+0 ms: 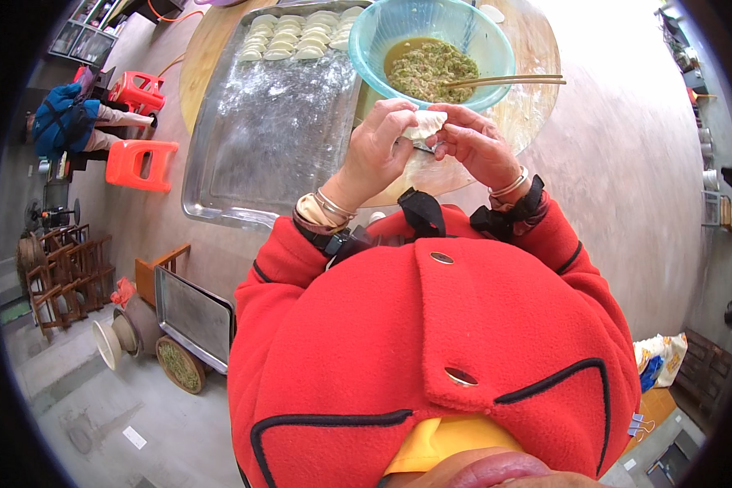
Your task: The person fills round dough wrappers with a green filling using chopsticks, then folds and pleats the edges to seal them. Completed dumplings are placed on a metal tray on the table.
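Note:
Between my two hands is a folded dumpling (426,125) with a pale, floury wrapper. My left hand (381,143) pinches its left end between thumb and fingers. At its right end, the fingers of my right hand (479,143) touch the edge. Just beyond the hands stands a translucent turquoise plastic bowl (366,52) of minced green-flecked filling (430,67). A pair of wooden chopsticks (518,80) rests in the filling and sticks out over the right rim. On the left, a flour-dusted metal tray (268,146) holds rows of folded dumplings (308,36) at its far end.
The round wooden table (537,55) carries flour and a loose dumpling wrapper (492,13). Red plastic stools (140,166) stand on the floor at left, beside a person in a blue jacket (67,119). Another metal tray (195,311) leans near a wooden stool (158,268) at lower left.

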A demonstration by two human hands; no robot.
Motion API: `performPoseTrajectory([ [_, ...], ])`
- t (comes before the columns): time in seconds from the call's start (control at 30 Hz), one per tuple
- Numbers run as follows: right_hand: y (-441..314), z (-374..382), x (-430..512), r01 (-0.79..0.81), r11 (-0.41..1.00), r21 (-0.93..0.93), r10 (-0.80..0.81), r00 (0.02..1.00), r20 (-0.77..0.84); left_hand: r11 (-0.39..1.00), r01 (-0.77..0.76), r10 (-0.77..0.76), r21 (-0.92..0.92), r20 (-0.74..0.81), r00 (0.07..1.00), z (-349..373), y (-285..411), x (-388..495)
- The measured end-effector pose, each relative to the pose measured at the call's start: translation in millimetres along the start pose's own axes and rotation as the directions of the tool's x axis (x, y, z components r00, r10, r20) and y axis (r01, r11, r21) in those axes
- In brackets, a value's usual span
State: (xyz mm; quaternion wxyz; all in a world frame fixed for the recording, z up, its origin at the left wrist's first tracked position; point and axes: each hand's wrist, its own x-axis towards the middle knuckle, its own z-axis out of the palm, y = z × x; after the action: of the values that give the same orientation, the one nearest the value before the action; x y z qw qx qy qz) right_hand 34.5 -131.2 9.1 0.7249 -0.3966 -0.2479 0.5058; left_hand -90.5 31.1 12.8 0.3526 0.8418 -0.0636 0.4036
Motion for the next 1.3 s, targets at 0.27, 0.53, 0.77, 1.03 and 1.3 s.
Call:
performPoseTrajectory([
  [0.27,11.7,10.1,5.4,0.039,0.999,-0.017,-0.039,0.998,-0.048,0.998,0.018,-0.017,-0.053,0.033,0.999,-10.1,-13.8,-7.1],
  [0.53,17.5,17.2,20.6,-0.124,0.986,0.111,0.142,0.976,-0.164,0.999,0.053,-0.053,-0.004,0.011,0.999,-4.0,-23.8,-4.2],
  [0.77,16.7,15.2,28.7,-0.152,0.977,-0.148,0.125,0.976,-0.178,0.585,0.498,-0.534,-0.64,0.159,0.83,-9.0,-19.4,-12.4],
  [1.03,9.1,16.7,34.5,-0.078,0.921,-0.381,0.072,0.997,-0.03,0.152,0.694,-0.605,-0.703,0.489,0.628,-26.0,-36.2,-15.3],
  [1.3,10.7,2.7,44.3,-0.01,0.95,-0.313,0.024,0.999,0.04,0.216,0.642,-0.721,-0.736,0.323,0.613,-17.6,-26.5,-16.6],
])
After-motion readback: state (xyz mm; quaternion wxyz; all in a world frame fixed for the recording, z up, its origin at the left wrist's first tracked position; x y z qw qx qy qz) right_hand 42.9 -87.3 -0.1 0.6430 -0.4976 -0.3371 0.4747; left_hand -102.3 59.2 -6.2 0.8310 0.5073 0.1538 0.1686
